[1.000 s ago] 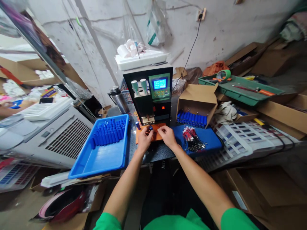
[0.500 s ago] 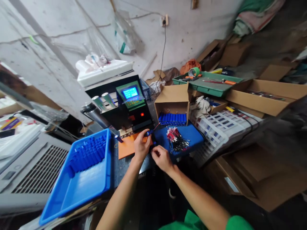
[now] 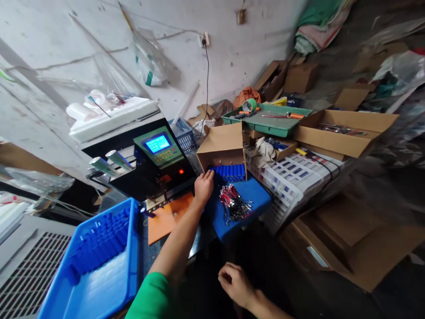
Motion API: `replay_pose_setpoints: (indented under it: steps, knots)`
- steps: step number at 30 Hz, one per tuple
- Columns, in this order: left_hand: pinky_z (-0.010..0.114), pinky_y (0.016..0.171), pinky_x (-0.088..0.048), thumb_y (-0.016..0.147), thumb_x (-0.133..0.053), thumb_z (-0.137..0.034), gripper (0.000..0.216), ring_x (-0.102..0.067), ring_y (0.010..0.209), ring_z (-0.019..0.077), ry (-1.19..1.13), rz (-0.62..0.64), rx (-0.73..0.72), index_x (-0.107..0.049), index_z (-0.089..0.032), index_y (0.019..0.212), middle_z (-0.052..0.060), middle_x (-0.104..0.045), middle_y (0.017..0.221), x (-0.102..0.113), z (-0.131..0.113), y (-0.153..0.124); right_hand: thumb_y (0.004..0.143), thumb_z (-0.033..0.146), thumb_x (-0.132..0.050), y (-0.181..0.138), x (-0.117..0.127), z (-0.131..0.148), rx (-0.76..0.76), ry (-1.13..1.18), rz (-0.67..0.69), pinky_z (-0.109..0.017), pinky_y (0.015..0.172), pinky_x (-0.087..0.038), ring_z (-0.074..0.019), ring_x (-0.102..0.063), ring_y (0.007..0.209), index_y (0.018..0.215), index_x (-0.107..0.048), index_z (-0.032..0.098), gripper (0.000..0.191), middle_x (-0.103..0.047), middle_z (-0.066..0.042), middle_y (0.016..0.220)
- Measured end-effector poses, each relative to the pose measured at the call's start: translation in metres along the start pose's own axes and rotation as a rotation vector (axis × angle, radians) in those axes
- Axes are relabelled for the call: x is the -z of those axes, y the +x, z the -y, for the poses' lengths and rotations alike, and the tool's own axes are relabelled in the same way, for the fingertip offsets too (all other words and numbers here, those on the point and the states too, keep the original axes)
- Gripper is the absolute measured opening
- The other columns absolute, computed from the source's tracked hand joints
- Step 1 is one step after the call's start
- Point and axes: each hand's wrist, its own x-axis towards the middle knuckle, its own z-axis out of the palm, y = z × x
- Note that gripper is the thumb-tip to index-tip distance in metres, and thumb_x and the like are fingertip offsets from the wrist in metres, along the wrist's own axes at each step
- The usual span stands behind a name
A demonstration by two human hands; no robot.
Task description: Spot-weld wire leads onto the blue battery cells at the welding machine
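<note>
My left hand (image 3: pixel 203 186) reaches to the left front corner of a cardboard box (image 3: pixel 221 144) lying open towards me. Its fingers are closed on a blue cylindrical battery cell at the left end of the row; they mostly hide it. More blue battery cells (image 3: pixel 232 172) lie stacked inside the box. My right hand (image 3: pixel 236 283) hangs below the table edge, its fingers curled in loosely with nothing visible in them. Near the box, a bundle of red and black wire leads (image 3: pixel 234 204) lies on a blue surface (image 3: pixel 222 228).
A black machine with a lit screen (image 3: pixel 157 142) stands behind an orange board (image 3: pixel 161 223). On the left is a blue tray (image 3: pixel 131 266) with rows of blue cells. A green tray (image 3: pixel 275 128), a white plastic crate (image 3: pixel 282 177) and an open cardboard box (image 3: pixel 352 133) sit on the right.
My left hand has moved from above the orange board to the cardboard box with the blue cell. My right hand has dropped away towards me. The view has shifted right.
</note>
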Motion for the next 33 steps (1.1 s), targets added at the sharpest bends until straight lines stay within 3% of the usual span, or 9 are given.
replay_pose_setpoints:
  steps: [4, 10, 14, 20, 24, 29, 33]
  knots:
    - [0.042, 0.091, -0.052, 0.095, -0.037, -0.015, 0.046, -0.059, 0.115, 0.0297, 0.153, 0.151, -0.029, -0.053, -0.011, 0.138, 0.017, -0.055, 0.141, 0.002, -0.003, 0.0, 0.081, 0.011, -0.054, -0.008, -0.006, -0.005, -0.049, 0.012, 0.039, -0.024, 0.066, -0.047, -0.016, -0.063, 0.071, 0.076, -0.065, 0.019, 0.015, -0.066, -0.003, 0.075]
    - [0.037, 0.099, -0.049, 0.092, -0.035, -0.007, 0.05, -0.059, 0.118, 0.028, 0.208, 0.241, -0.092, -0.05, -0.006, 0.14, 0.021, -0.05, 0.144, 0.002, -0.002, 0.016, 0.081, 0.01, -0.056, -0.021, -0.006, -0.019, -0.169, -0.025, 0.075, -0.025, 0.07, -0.048, -0.0174, -0.065, 0.075, 0.077, -0.067, 0.019, 0.015, -0.069, -0.004, 0.078]
    - [0.037, 0.099, -0.05, 0.089, -0.038, -0.004, 0.051, -0.063, 0.112, 0.0259, 0.126, 0.263, -0.089, -0.053, -0.01, 0.137, 0.019, -0.053, 0.142, 0.003, 0.005, 0.03, 0.081, 0.009, -0.055, -0.028, -0.006, -0.03, -0.236, -0.072, 0.104, -0.026, 0.072, -0.048, -0.0181, -0.067, 0.078, 0.077, -0.069, 0.019, 0.018, -0.071, -0.004, 0.081]
    - [0.039, 0.107, -0.045, 0.087, -0.041, -0.003, 0.053, -0.058, 0.123, 0.0266, -0.009, 0.204, -0.07, -0.05, -0.008, 0.139, 0.02, -0.049, 0.145, 0.0, 0.005, 0.025, 0.08, 0.008, -0.056, -0.035, -0.008, -0.034, -0.242, -0.112, 0.132, -0.027, 0.074, -0.049, -0.0189, -0.067, 0.08, 0.078, -0.07, 0.018, 0.017, -0.072, -0.005, 0.082]
    - [0.039, 0.102, -0.05, 0.09, -0.049, -0.016, 0.053, -0.053, 0.13, 0.0289, -0.16, 0.138, -0.022, -0.045, -0.012, 0.143, 0.018, -0.036, 0.155, 0.014, -0.001, 0.002, 0.079, 0.009, -0.056, -0.029, 0.0, -0.029, -0.178, -0.101, 0.113, -0.025, 0.067, -0.047, -0.0168, -0.065, 0.072, 0.075, -0.07, 0.018, 0.016, -0.07, -0.004, 0.077]
    - [0.036, 0.101, -0.051, 0.095, -0.047, -0.034, 0.04, -0.061, 0.12, 0.0237, -0.38, 0.032, 0.01, -0.059, -0.019, 0.13, 0.01, -0.063, 0.133, 0.052, 0.009, -0.059, 0.083, 0.017, -0.055, 0.011, 0.044, 0.004, 0.0, -0.046, -0.004, -0.026, 0.061, -0.047, -0.0161, -0.062, 0.064, 0.072, -0.068, 0.02, 0.017, -0.066, -0.002, 0.07]
    - [0.037, 0.088, -0.056, 0.093, -0.049, -0.04, 0.037, -0.07, 0.097, 0.0234, -0.436, -0.072, 0.18, -0.066, -0.018, 0.118, 0.01, -0.072, 0.112, 0.071, 0.028, -0.119, 0.087, 0.029, -0.054, 0.081, 0.098, 0.042, 0.139, -0.088, -0.172, -0.028, 0.065, -0.049, -0.0188, -0.064, 0.069, 0.075, -0.068, 0.022, 0.02, -0.069, -0.003, 0.074]
